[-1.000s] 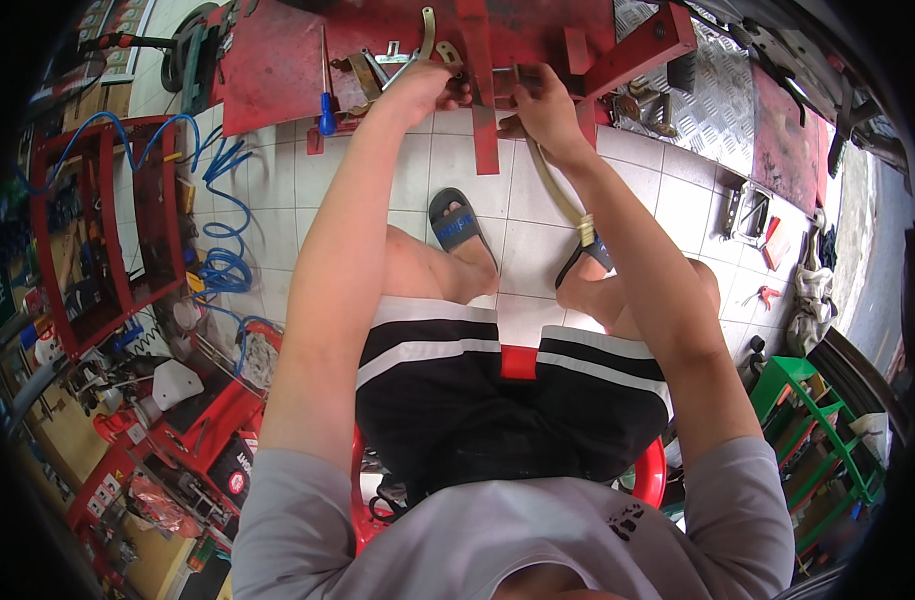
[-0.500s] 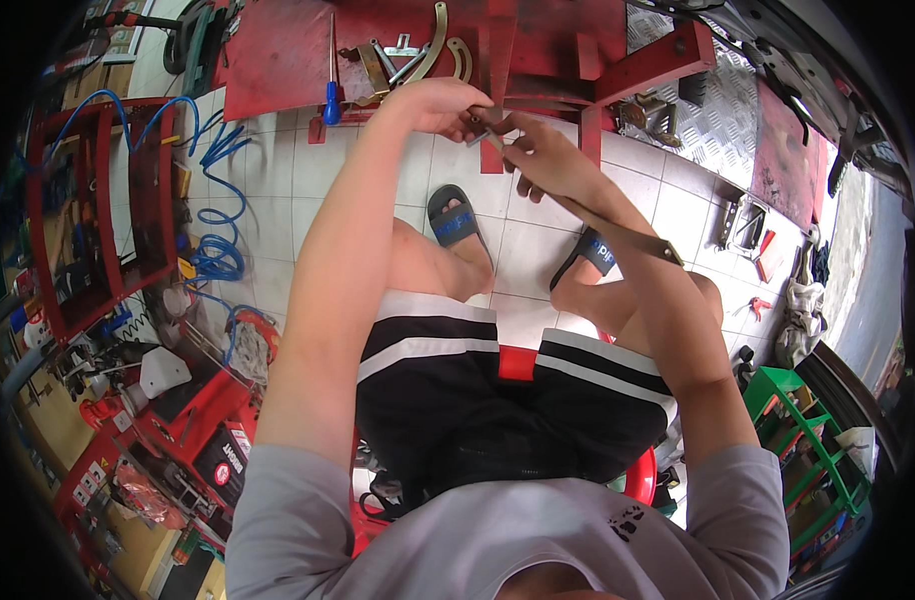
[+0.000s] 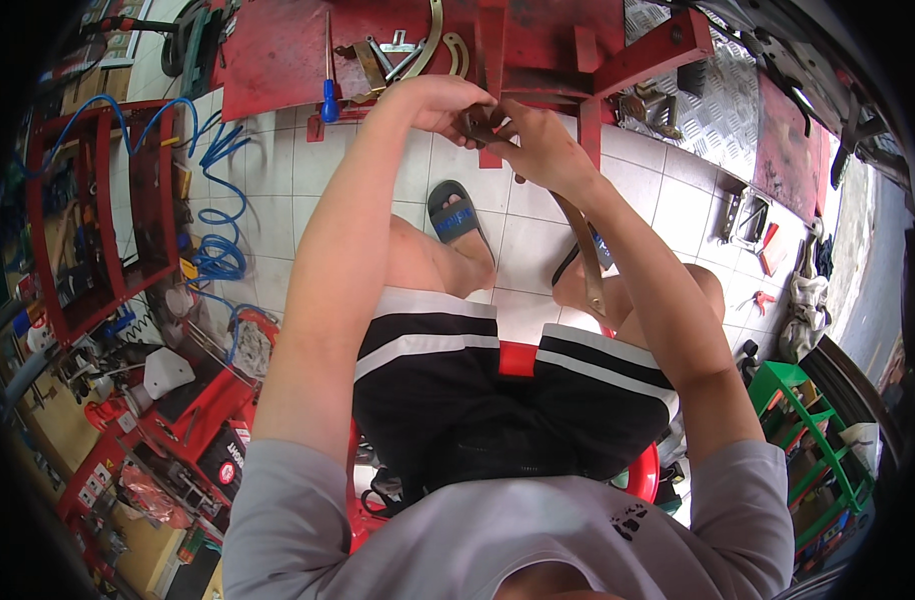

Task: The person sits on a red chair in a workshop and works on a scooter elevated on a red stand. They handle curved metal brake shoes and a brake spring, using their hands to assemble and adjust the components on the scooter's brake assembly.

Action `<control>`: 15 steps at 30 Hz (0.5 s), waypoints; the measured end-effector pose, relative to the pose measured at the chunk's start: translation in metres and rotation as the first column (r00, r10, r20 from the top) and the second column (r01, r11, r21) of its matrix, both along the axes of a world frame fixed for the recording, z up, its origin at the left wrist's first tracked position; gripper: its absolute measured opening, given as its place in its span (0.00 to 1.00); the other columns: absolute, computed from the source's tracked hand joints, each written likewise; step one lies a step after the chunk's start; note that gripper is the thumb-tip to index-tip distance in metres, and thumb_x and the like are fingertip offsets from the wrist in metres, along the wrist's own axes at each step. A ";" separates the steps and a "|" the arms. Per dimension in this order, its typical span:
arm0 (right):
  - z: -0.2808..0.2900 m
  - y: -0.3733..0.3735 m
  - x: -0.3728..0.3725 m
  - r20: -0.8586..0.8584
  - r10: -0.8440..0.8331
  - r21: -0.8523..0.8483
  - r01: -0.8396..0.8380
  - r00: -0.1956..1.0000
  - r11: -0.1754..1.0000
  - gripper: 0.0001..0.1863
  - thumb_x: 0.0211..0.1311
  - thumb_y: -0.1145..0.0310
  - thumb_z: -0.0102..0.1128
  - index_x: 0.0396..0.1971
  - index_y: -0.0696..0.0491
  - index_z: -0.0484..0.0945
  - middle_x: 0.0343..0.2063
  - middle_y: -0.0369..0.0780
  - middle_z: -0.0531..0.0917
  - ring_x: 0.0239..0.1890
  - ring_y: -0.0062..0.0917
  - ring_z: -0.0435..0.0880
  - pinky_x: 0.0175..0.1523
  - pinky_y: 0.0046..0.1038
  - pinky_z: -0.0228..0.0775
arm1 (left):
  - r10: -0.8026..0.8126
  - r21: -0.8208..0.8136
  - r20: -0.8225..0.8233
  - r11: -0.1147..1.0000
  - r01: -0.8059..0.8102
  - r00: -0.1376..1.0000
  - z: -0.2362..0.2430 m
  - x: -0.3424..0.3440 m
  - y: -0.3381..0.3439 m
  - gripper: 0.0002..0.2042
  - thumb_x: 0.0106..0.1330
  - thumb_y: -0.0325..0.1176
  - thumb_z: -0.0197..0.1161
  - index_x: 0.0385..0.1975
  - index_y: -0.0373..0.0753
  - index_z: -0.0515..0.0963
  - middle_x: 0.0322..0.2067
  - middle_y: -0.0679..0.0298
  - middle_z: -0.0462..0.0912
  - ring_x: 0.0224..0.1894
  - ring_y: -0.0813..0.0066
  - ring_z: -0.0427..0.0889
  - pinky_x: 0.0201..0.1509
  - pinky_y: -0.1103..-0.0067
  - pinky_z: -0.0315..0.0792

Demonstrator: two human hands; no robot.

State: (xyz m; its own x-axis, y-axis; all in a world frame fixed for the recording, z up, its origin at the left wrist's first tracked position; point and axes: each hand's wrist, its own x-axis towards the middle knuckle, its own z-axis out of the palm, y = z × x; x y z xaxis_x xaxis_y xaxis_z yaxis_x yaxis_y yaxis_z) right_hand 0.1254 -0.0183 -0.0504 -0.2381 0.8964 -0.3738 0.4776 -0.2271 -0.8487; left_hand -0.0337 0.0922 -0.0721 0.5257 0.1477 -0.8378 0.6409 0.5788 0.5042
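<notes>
Between both hands (image 3: 493, 125), brown strap (image 3: 583, 255)

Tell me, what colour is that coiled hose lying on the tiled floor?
The coiled hose is blue, seen in the head view.

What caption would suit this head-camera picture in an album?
Seated person's left hand and right hand grip a long brown strap beside a red metal workbench.
</notes>
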 end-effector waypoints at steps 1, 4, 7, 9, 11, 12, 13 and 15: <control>-0.001 0.000 0.001 -0.021 -0.002 -0.001 0.001 1.000 1.000 0.14 0.59 0.76 0.58 0.43 0.65 0.72 0.23 0.45 0.84 0.16 0.24 0.81 0.23 0.27 0.73 | 0.007 -0.010 0.038 1.000 -0.007 0.999 -0.001 -0.001 0.001 0.15 0.73 0.39 0.47 0.41 0.34 0.76 0.35 0.60 0.82 0.29 0.73 0.79 0.34 0.79 0.73; -0.006 0.001 0.004 -0.052 0.000 0.006 0.000 0.999 1.000 0.12 0.59 0.76 0.57 0.41 0.65 0.73 0.23 0.45 0.83 0.16 0.24 0.81 0.22 0.27 0.73 | -0.003 -0.009 0.134 1.000 0.005 0.991 -0.005 -0.005 0.002 0.14 0.72 0.36 0.50 0.42 0.31 0.76 0.37 0.59 0.82 0.32 0.73 0.80 0.39 0.78 0.75; -0.006 0.002 0.006 -0.030 0.017 0.001 -0.017 0.999 1.000 0.11 0.59 0.77 0.56 0.41 0.65 0.74 0.23 0.46 0.83 0.17 0.25 0.82 0.22 0.26 0.73 | -0.041 0.018 0.183 0.999 0.038 0.982 -0.009 -0.008 0.001 0.14 0.71 0.35 0.53 0.45 0.29 0.76 0.39 0.58 0.82 0.34 0.72 0.82 0.44 0.78 0.77; -0.004 0.004 0.007 -0.027 0.032 -0.040 -0.033 0.999 0.999 0.11 0.59 0.78 0.56 0.41 0.65 0.75 0.24 0.46 0.83 0.17 0.25 0.82 0.22 0.26 0.73 | -0.084 0.059 0.161 0.995 0.075 0.983 -0.010 -0.007 0.000 0.14 0.70 0.35 0.54 0.46 0.30 0.77 0.41 0.58 0.82 0.37 0.72 0.83 0.46 0.79 0.77; -0.002 0.004 0.007 -0.035 0.030 -0.066 -0.032 0.999 0.997 0.11 0.59 0.78 0.56 0.41 0.65 0.75 0.25 0.47 0.84 0.18 0.26 0.83 0.22 0.26 0.74 | -0.139 0.115 0.094 0.985 0.127 0.986 -0.009 -0.004 0.000 0.13 0.70 0.35 0.55 0.46 0.31 0.78 0.43 0.59 0.83 0.40 0.72 0.84 0.47 0.79 0.77; -0.001 0.003 0.006 -0.041 0.029 -0.077 -0.032 0.999 0.997 0.12 0.58 0.78 0.56 0.42 0.65 0.75 0.26 0.47 0.84 0.18 0.26 0.83 0.23 0.26 0.74 | -0.144 0.137 0.076 0.982 0.133 0.987 -0.011 -0.005 0.000 0.14 0.70 0.35 0.56 0.46 0.32 0.78 0.43 0.59 0.83 0.41 0.72 0.85 0.47 0.79 0.77; -0.003 0.003 0.007 -0.038 0.034 -0.053 -0.036 0.999 0.998 0.11 0.59 0.76 0.56 0.40 0.65 0.75 0.26 0.46 0.84 0.17 0.25 0.83 0.21 0.25 0.74 | -0.150 0.158 0.057 0.977 0.139 0.987 -0.012 -0.005 0.001 0.14 0.69 0.36 0.56 0.46 0.33 0.78 0.44 0.60 0.83 0.42 0.72 0.85 0.47 0.79 0.77; -0.006 0.003 0.008 -0.030 0.040 -0.008 -0.041 0.999 0.999 0.10 0.59 0.74 0.58 0.37 0.65 0.75 0.26 0.45 0.84 0.17 0.24 0.83 0.19 0.25 0.73 | -0.203 0.198 0.030 0.961 0.193 0.979 -0.013 -0.005 0.001 0.14 0.69 0.36 0.57 0.47 0.34 0.79 0.44 0.61 0.83 0.44 0.73 0.85 0.47 0.78 0.77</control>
State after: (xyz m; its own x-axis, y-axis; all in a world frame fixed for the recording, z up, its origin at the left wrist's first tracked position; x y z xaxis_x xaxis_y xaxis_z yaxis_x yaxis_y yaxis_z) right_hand 0.1331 -0.0149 -0.0560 -0.2853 0.8827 -0.3734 0.4611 -0.2151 -0.8609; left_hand -0.0391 0.0932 -0.0854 0.6007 0.1928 -0.7758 0.7043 0.3316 0.6277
